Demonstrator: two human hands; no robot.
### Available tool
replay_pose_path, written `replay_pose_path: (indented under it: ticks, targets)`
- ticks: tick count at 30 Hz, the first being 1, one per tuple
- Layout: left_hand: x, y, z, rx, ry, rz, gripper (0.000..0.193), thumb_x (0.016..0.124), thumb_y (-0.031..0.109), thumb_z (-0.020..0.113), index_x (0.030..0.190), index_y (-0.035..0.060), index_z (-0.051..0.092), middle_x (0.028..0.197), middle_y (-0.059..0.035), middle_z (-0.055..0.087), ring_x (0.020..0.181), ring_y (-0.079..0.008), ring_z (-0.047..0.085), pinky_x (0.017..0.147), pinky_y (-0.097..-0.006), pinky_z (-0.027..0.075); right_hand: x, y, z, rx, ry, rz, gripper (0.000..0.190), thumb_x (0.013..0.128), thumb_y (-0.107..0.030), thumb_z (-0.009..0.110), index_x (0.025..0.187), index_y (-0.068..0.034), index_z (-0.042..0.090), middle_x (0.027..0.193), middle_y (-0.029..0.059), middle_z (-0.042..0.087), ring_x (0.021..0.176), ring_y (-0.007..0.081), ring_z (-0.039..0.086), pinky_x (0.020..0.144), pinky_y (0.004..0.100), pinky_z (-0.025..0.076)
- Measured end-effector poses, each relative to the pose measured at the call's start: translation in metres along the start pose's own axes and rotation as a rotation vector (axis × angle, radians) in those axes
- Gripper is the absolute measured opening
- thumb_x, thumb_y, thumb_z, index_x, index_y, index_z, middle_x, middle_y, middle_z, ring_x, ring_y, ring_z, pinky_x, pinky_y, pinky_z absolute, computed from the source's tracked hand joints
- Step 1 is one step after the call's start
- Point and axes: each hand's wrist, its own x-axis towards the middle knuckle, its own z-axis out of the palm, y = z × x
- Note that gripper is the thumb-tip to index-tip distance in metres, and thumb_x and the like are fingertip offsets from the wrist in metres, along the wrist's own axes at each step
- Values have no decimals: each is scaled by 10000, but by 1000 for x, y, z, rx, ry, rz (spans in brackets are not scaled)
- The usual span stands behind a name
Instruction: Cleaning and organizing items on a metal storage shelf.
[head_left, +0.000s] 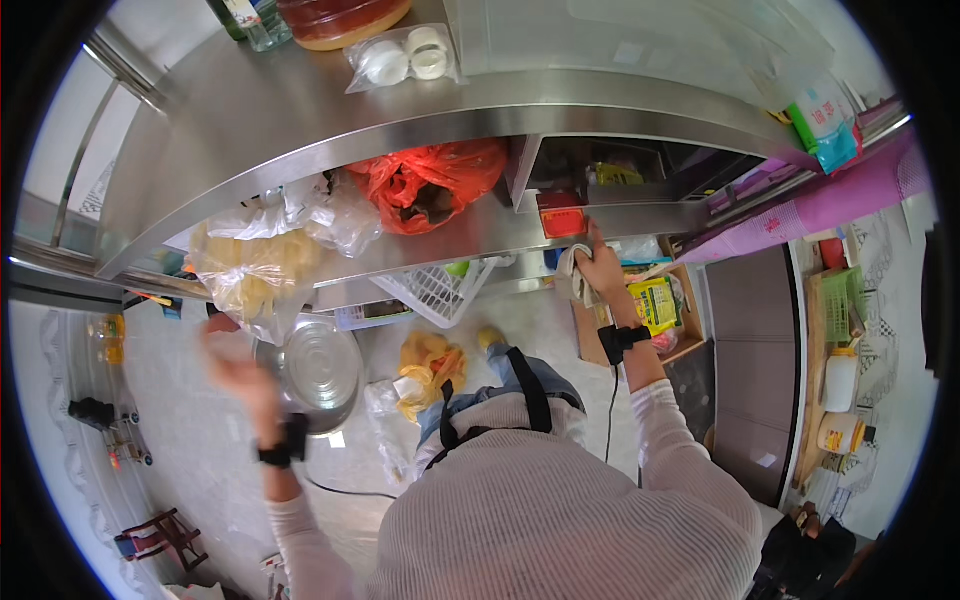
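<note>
My right hand (602, 271) grips a folded pale cloth (576, 276) at the front edge of the steel shelf (469, 238). Its extended index finger reaches to a red packet (562, 222), touching or nearly so. The packet lies at the shelf's edge and bears writing. Motion blurs my left hand (236, 367), which is raised below a knotted clear bag of yellowish food (259, 262). Whether its fingers hold anything is unclear. Beside that hand, lower down, stands a large round metal pot with a lid (322, 364).
A red plastic bag (431, 184) sits on the lower shelf. Below it are a white plastic basket (442, 289) and a cardboard box of packets (690, 337). An orange-yellow bag (431, 367) lies by my feet. Black cables (611, 420) hang from both wrists.
</note>
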Motion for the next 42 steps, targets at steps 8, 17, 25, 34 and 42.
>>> replay_pose_path:
  ticks: [8,17,25,34,42]
  targets:
    - [-130,108,272,-251,-1071,313,474,821,123,649,1252,-3,494,1239,-171,513,1155,-356,500,985,-403,422,2,-24,6,-45,-134,-24,877,781,-351,585,1495,-66,163,824,278,654,807,470,629,779,520,510]
    - [-158,114,369,244,-891,734,562,793,155,652,1268,-69,452,1330,-249,452,1264,-359,420,1049,-401,363,-3,-24,4,-79,-211,-115,963,760,-334,623,1512,-72,82,717,226,652,698,442,632,732,498,532]
    - [-152,112,366,232,-864,705,286,793,124,556,1046,-7,529,1196,-247,546,1184,-368,485,998,-424,406,-2,-16,5,-77,-227,-255,945,758,-320,614,1513,-83,98,715,231,648,702,440,635,728,504,531]
    - [-160,127,339,270,-889,689,204,762,96,567,957,37,583,920,-121,606,956,-270,572,827,-336,484,8,-16,-28,-240,-197,-436,657,737,-329,606,1350,-133,472,748,242,650,757,434,639,746,513,516]
    - [-144,114,322,165,-902,638,280,748,82,578,1020,18,564,913,-81,615,921,-234,606,729,-310,529,26,-30,-47,-56,-193,-516,379,764,-246,605,1130,-150,624,807,210,664,799,425,625,758,488,503]
